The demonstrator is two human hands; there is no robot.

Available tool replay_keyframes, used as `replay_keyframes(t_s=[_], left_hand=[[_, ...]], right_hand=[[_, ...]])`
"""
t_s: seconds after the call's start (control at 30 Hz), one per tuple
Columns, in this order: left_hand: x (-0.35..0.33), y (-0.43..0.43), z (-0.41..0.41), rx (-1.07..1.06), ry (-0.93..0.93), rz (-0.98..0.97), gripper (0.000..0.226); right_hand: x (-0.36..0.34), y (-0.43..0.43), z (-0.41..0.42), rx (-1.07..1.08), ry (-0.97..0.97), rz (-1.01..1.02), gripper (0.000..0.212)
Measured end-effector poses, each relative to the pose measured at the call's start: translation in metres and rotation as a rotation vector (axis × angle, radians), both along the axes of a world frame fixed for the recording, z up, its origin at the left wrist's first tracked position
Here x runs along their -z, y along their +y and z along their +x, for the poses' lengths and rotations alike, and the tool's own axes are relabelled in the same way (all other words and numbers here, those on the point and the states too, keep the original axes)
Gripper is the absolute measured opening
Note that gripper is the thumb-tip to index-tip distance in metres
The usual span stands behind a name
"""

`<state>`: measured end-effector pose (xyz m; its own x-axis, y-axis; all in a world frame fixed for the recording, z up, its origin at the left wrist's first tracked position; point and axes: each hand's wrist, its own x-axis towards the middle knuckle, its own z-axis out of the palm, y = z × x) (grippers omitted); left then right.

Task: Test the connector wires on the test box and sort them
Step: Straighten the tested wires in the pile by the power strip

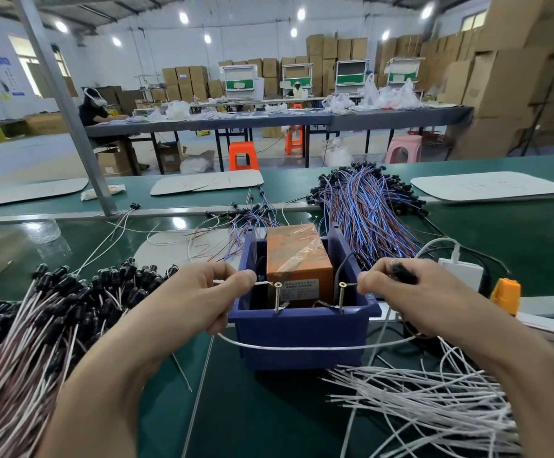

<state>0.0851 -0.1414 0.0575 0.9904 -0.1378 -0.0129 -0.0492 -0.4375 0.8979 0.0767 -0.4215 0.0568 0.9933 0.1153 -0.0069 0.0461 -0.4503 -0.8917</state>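
The test box, an orange unit wrapped in tape, sits in a blue bin with two upright screws at its front rim. My left hand pinches one end of a white connector wire against the left screw. My right hand pinches the other end at the right screw and holds the wire's black connector. The wire hangs in a loop in front of the bin.
A heap of white wires with black connectors lies at the left. Loose white wires lie at the right. Blue and brown wires are piled behind the bin. A white charger and an orange tool sit at the right.
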Motion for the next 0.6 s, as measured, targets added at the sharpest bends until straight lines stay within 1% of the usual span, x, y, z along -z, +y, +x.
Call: replay_keyframes(t_s=[0.17,0.4,0.6], left_hand=[[-0.0021,-0.0042,-0.0027,0.040,-0.018,0.012,0.020],[-0.0072,-0.0017,-0.0056,0.060,-0.036,-0.051,0.019],[-0.0074,-0.0032,-0.0061,0.058,-0.039,-0.051,0.020]], right_hand=[[-0.0023,0.0018,-0.0033,-0.031,0.000,-0.029,0.024],[-0.0070,0.0015,-0.0064,-0.039,-0.046,-0.009,0.020],[-0.0070,0.0006,-0.0074,-0.050,-0.062,-0.005,0.019]])
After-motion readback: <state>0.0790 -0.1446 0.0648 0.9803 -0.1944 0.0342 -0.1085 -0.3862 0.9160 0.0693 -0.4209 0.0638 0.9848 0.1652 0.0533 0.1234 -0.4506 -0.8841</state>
